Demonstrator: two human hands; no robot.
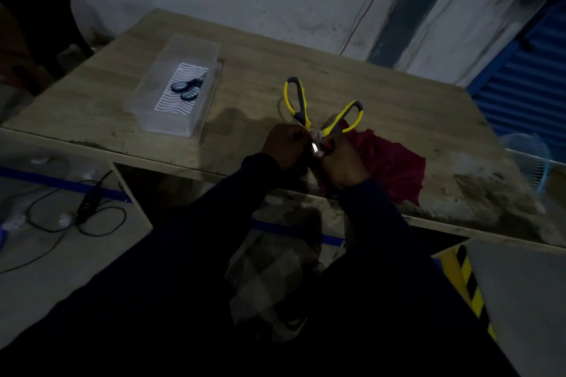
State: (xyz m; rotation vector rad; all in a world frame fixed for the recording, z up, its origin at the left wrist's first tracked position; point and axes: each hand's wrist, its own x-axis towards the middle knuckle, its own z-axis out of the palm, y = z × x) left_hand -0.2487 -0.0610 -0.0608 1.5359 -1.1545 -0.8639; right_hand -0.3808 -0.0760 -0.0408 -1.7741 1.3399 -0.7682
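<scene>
Yellow-and-grey scissors (306, 115) stand with handles spread apart, pointing away from me, above the near edge of the wooden table (398, 107). My left hand (284, 147) grips one blade near the pivot. My right hand (343, 164) grips the other blade together with a dark red cloth (392, 165) that spreads on the table to the right. A bright bit of blade shows between the hands; the rest of the blades is hidden.
A clear plastic tray (177, 89) at the table's left holds smaller blue-grey scissors (186, 89) on a patterned card. A pale blue basket (533, 162) sits at the right edge. Cables (88, 208) lie on the floor at the left; a yellow-black striped post (468, 281) stands lower right.
</scene>
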